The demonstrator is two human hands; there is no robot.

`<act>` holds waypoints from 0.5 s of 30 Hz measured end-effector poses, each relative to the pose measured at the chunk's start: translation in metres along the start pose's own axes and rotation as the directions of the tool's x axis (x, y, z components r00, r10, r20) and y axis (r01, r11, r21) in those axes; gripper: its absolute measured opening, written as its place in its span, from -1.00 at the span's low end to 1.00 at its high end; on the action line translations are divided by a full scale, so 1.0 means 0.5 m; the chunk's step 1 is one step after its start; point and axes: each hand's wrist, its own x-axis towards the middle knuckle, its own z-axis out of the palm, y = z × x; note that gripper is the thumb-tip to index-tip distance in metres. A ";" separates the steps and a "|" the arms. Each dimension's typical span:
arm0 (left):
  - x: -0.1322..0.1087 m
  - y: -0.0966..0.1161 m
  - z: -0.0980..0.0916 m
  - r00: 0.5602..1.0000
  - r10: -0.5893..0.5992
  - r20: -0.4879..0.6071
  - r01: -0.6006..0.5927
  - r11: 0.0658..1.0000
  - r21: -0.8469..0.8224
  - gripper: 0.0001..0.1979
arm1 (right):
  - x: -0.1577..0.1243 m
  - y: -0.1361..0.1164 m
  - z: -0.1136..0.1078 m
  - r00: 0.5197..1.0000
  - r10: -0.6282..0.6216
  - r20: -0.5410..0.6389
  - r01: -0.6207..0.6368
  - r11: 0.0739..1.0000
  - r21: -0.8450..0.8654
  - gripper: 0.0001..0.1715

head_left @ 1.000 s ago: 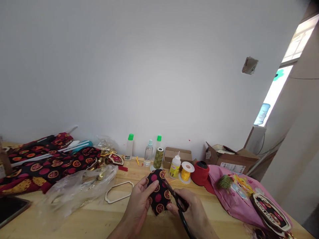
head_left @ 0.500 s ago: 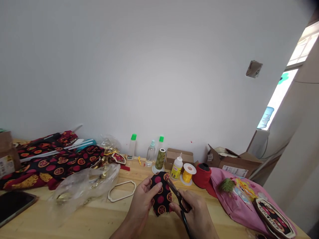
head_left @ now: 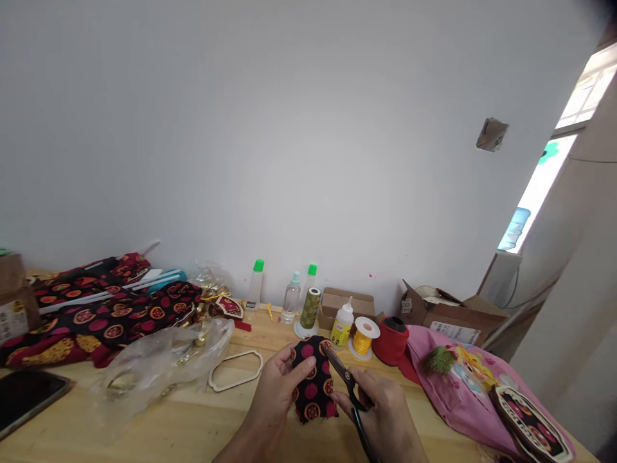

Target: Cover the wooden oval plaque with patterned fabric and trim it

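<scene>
My left hand (head_left: 277, 389) pinches a small piece of black fabric (head_left: 311, 386) printed with red and orange round motifs, thumb on its front. Loose threads fringe its lower edge. In my right hand (head_left: 385, 411) is a pair of black-handled scissors (head_left: 343, 373), with fingers through the handles. The blades point up and left and lie at the upper right edge of the fabric. How far they are parted is hard to make out. A pale frame with a wavy outline (head_left: 234, 388) lies on the table left of my left hand.
Behind my hands stand a glue bottle (head_left: 342, 325), a yellow cord spool (head_left: 365, 339), an olive thread spool (head_left: 311, 308) and a red thread cone (head_left: 391, 341). A plastic bag (head_left: 164, 360), printed cloth (head_left: 110, 315) and phone (head_left: 31, 399) lie left; a pink bag (head_left: 448, 399) lies right.
The fabric has shifted slightly down and turned a little, with its lower right corner now more exposed. Both hands stay nearly in place, and the scissors remain at the fabric's right edge.
</scene>
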 end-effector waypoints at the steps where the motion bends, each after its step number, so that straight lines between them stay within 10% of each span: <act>1: 0.001 0.000 0.000 1.000 -0.001 -0.003 0.001 1.000 0.001 -0.75 | 0.000 0.001 -0.001 1.000 -0.013 -0.003 0.013 1.000 -0.018 -0.65; 15: 0.014 0.002 -0.018 0.998 -0.053 0.015 0.051 0.994 0.100 -0.72 | 0.001 0.029 -0.029 0.992 -0.069 0.107 0.070 0.997 -0.013 -0.77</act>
